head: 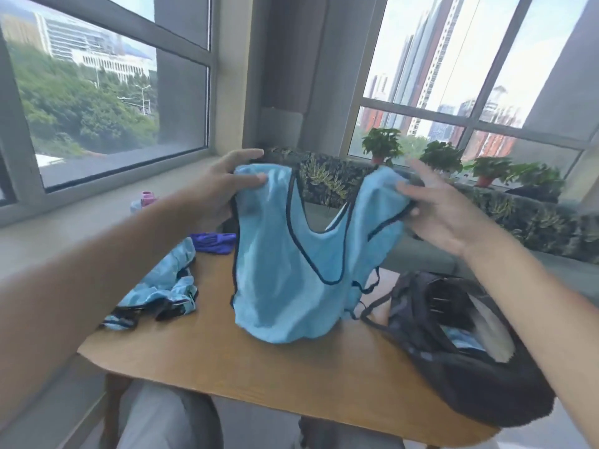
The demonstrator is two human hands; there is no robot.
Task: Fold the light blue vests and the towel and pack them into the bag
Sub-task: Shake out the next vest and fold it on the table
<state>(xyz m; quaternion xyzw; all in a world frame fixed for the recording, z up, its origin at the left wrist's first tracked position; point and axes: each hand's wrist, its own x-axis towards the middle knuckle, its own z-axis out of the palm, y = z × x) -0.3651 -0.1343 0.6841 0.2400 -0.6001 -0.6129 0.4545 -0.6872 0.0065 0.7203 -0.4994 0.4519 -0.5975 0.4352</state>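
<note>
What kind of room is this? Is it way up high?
Probably a room high up in a city building: big windows show towers and treetops, potted plants line the sill, and a small wooden table stands beside it.

A single wide-angle view looks from the person's head, forward and down across the table point(246, 377). It sits close above the near edge. Windows point(107, 92) rise beyond the far edge.

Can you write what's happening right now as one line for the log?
left hand holds vest shoulder | right hand holds other shoulder | vest hem on table | second vest unfolded | bag open
</note>
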